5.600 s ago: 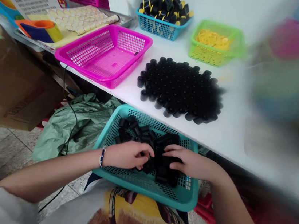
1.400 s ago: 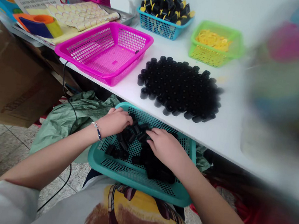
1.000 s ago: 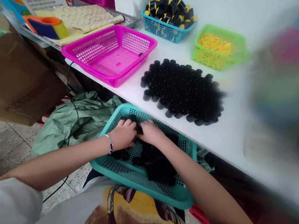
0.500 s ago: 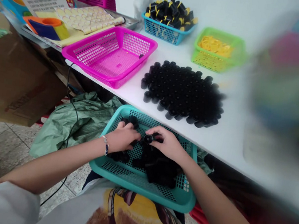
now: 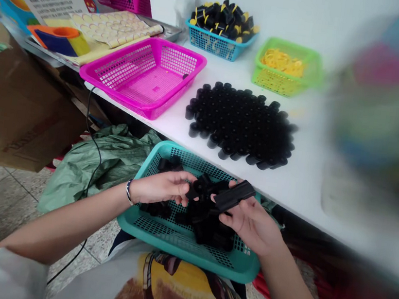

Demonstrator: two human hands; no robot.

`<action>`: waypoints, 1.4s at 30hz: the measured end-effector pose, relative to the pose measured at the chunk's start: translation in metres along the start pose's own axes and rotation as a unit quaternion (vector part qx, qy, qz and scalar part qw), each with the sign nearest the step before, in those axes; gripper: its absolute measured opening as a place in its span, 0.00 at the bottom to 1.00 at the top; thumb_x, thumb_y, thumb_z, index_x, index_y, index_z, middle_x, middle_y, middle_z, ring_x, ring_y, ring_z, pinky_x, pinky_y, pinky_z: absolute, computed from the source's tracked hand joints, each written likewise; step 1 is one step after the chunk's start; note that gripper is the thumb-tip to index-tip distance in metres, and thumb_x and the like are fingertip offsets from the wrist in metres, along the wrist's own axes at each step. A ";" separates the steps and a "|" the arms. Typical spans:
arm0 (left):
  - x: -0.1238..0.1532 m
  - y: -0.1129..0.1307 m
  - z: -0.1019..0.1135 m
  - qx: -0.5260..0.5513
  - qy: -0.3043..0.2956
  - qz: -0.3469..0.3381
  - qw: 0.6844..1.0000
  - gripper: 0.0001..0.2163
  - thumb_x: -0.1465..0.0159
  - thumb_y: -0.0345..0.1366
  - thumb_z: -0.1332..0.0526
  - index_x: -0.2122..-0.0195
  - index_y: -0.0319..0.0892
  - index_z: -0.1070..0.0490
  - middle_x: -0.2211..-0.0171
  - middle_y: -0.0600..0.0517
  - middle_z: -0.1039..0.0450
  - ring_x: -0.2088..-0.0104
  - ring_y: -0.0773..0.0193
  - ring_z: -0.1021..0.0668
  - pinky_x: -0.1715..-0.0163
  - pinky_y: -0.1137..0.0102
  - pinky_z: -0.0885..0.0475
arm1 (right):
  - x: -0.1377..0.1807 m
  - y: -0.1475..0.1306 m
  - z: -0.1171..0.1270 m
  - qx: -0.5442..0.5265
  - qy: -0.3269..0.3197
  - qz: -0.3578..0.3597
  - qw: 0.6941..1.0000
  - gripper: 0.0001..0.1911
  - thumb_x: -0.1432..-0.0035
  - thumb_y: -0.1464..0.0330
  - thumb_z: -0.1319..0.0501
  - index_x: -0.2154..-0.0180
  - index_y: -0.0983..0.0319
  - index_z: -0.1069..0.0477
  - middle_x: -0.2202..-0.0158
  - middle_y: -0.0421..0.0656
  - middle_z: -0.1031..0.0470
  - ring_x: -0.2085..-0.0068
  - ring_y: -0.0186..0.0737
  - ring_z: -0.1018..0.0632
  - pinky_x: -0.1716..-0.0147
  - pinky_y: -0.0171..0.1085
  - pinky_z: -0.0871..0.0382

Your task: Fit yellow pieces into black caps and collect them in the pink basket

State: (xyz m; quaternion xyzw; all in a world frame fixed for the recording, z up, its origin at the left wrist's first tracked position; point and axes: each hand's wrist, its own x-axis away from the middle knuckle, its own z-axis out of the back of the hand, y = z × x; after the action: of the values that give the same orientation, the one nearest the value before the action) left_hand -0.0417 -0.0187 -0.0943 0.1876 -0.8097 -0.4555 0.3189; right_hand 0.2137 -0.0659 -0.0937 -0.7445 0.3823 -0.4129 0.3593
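Since the earlier frame, our right hand point(image 5: 252, 222) is up off the teal basket point(image 5: 185, 254) and turned palm-up. The stack of caps point(image 5: 234, 195) lies across its fingertips, pinched by the thumb. Our left hand point(image 5: 159, 191) pinches a loose black cap point(image 5: 198, 187) just beside the stack's left end. Remaining caps point(image 5: 208, 222) lie below in the basket. The stack's count is unreadable — the frame's right side is blurred.
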 end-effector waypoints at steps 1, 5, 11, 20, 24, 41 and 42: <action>-0.001 0.000 -0.004 0.019 -0.006 0.006 1.000 0.22 0.44 0.48 0.37 0.55 0.39 0.37 0.63 0.48 0.28 0.70 0.69 0.26 0.69 0.72 0.33 | 0.003 0.001 0.000 0.008 0.003 -0.004 1.000 0.19 0.43 0.55 0.44 0.50 0.49 0.40 0.48 0.43 0.32 0.48 0.46 0.29 0.62 0.44 0.27; -0.003 0.002 -0.016 0.016 -0.052 0.010 0.998 0.21 0.43 0.48 0.38 0.55 0.39 0.37 0.60 0.45 0.28 0.69 0.68 0.25 0.70 0.73 0.34 | 0.011 0.008 0.001 0.042 0.023 -0.010 0.999 0.22 0.39 0.50 0.55 0.47 0.47 0.41 0.43 0.42 0.37 0.45 0.45 0.32 0.70 0.36 0.27; -0.005 0.006 -0.017 -0.061 -0.107 -0.017 0.992 0.22 0.42 0.47 0.39 0.50 0.43 0.38 0.61 0.48 0.30 0.66 0.67 0.24 0.67 0.72 0.34 | 0.019 0.017 0.004 -0.011 0.034 -0.025 0.999 0.21 0.39 0.50 0.55 0.47 0.45 0.39 0.41 0.37 0.39 0.45 0.39 0.33 0.92 0.19 0.52; -0.021 -0.020 -0.056 -0.168 0.023 0.040 0.985 0.20 0.37 0.46 0.46 0.47 0.42 0.42 0.72 0.52 0.28 0.73 0.66 0.24 0.73 0.72 0.32 | 0.033 0.007 0.030 0.244 0.217 -0.001 0.945 0.26 0.51 0.60 0.35 0.49 0.51 0.37 0.49 0.42 0.31 0.72 0.33 0.26 0.82 0.31 0.32; -0.020 -0.038 -0.080 -0.259 -0.006 0.059 0.964 0.28 0.37 0.42 0.46 0.39 0.44 0.54 0.69 0.50 0.24 0.71 0.64 0.23 0.74 0.73 0.32 | 0.031 0.008 0.042 0.498 0.225 -0.027 0.837 0.27 0.50 0.57 0.38 0.48 0.54 0.36 0.57 0.44 0.26 0.79 0.34 0.28 0.74 0.41 0.29; -0.015 0.015 0.035 -0.757 0.195 -0.017 0.623 0.14 0.36 0.36 0.47 0.51 0.41 0.35 0.56 0.46 0.31 0.55 0.58 0.29 0.55 0.65 0.34 | 0.008 -0.009 0.003 0.729 0.183 0.041 0.658 0.20 0.40 0.59 0.49 0.48 0.55 0.35 0.52 0.43 0.28 0.64 0.42 0.23 0.74 0.38 0.31; -0.019 0.011 0.035 -0.764 0.191 -0.010 0.617 0.13 0.36 0.37 0.48 0.51 0.41 0.34 0.56 0.46 0.31 0.56 0.58 0.29 0.56 0.65 0.33 | 0.001 -0.011 -0.003 0.735 0.168 0.050 0.655 0.19 0.40 0.60 0.49 0.48 0.54 0.35 0.53 0.43 0.27 0.63 0.42 0.23 0.74 0.37 0.31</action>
State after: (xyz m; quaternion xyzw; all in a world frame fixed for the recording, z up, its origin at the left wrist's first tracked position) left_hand -0.0520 0.0205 -0.1049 -0.0326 -0.0887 -0.8668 0.4896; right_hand 0.2145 -0.0629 -0.0828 -0.1356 0.0442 -0.6584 0.7390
